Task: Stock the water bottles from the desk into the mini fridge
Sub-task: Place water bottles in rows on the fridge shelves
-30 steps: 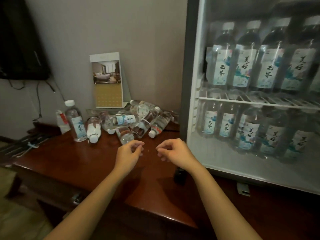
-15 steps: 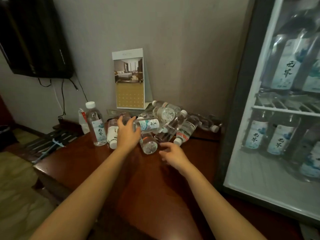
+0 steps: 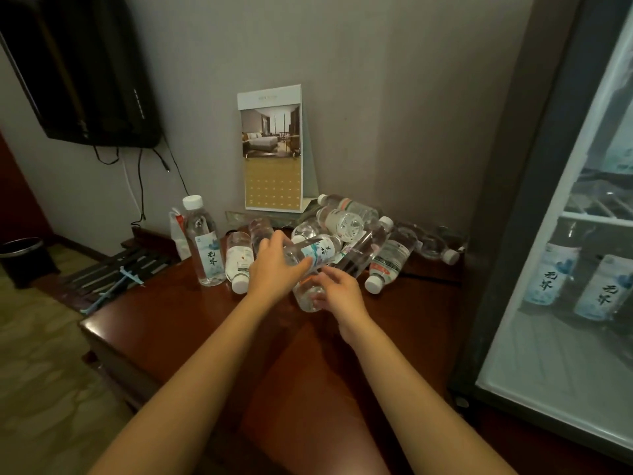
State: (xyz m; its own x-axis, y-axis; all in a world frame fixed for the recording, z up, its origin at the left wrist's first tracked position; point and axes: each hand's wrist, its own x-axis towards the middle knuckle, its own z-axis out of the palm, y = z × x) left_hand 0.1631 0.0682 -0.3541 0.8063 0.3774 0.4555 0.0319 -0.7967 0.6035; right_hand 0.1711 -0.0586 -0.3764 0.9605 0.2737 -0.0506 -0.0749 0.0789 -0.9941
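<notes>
Head | left hand (image 3: 274, 270) grips labelled bottle (image 3: 317, 252) | right hand (image 3: 339, 294) grips clear bottle (image 3: 306, 298) | mini fridge (image 3: 507, 252) holds upright bottles (image 3: 551, 279)

The heap of bottles (image 3: 387, 252) lies along the back edge of my desk (image 3: 191, 323), just left of the mini fridge (image 3: 513, 234). An upright bottle (image 3: 204, 248) stands at the heap's left end, and the calendar (image 3: 272, 149) stands behind it. My left hand (image 3: 274, 269) holds the top bottle (image 3: 318, 252). My right hand (image 3: 342, 293) holds the front bottle (image 3: 305, 296) beneath.

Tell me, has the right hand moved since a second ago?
Yes. The right hand went forward across the brown wooden desk to the lying clear plastic bottle at the pile's front, nearer the upright desk calendar.
</notes>
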